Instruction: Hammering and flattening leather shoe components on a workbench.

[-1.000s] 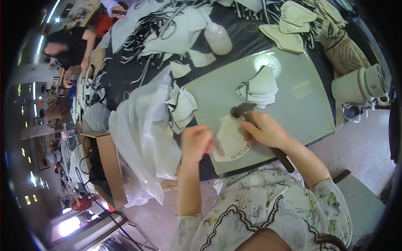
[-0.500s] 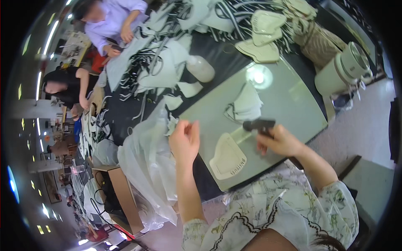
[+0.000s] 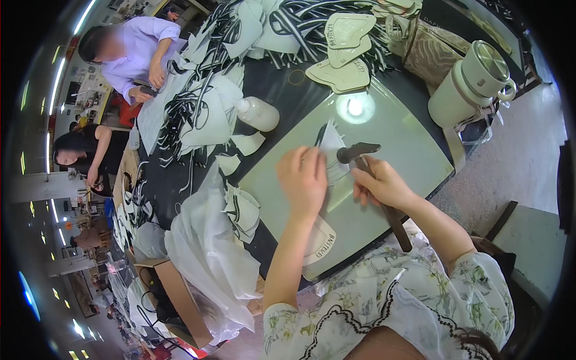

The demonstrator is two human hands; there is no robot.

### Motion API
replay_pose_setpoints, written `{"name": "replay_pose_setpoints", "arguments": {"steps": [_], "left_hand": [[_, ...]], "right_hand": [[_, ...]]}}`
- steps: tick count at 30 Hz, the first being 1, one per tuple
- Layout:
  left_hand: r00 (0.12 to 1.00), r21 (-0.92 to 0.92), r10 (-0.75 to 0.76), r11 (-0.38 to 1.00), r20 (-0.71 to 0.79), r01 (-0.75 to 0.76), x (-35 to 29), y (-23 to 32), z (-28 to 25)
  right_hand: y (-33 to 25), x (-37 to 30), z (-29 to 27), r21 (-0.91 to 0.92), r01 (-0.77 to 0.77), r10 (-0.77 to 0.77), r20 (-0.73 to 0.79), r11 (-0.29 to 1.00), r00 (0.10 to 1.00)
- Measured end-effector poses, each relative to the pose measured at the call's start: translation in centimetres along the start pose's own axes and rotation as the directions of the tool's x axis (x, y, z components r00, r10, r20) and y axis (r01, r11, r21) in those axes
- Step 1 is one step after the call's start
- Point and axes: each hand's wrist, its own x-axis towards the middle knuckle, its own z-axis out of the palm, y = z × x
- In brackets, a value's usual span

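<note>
Clock positions taken from centre of the glossy grey-green board [image 3: 414, 141]. Open cardboard box [image 3: 191, 309] at 8: black contents [image 3: 163, 294], kind unclear. Rounded white bottle [image 3: 259, 114] at 10, cylindrical cream tumbler [image 3: 453, 99] at 2; contents not visible. Right hand [image 3: 382, 183] grips dark hammer [image 3: 396, 225], handle sloping toward 5. Left hand [image 3: 304, 179] blurred, beside layered white pieces [image 3: 332, 143] at 11; grip cannot be told. Flat, curved-edged cream template [image 3: 321, 245] at 7.

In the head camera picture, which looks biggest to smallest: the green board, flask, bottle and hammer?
1. Board
2. Flask
3. Bottle and hammer, not ranked: the hammer is longer, but the bottle is fatter and looks farther away.
</note>
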Motion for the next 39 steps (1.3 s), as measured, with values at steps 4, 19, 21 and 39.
{"name": "replay_pose_setpoints", "arguments": {"steps": [4,19,21,39], "left_hand": [[0.640,-0.735,-0.659,0.190,0.395,0.650,-2.2,-2.7,-4.6],[0.448,-0.392,-0.523,0.222,0.725,0.893,-13.4,-1.7,-11.5],[0.449,-0.404,-0.517,0.205,0.729,0.892,-13.0,-1.3,-11.3],[0.409,-0.242,-0.520,0.360,0.750,0.901,-12.3,-1.9,-11.2]], "right_hand": [[0.5,-0.4,-0.1,0.032,0.030,-0.030,-0.004,0.999,1.000],[0.4,-1.2,6.3,-0.276,-0.034,0.119,0.296,0.960,0.948],[0.6,-1.3,6.1,-0.270,-0.050,0.131,0.288,0.961,0.949],[0.6,-1.0,6.6,-0.310,-0.057,0.148,0.279,0.949,0.949]]}}
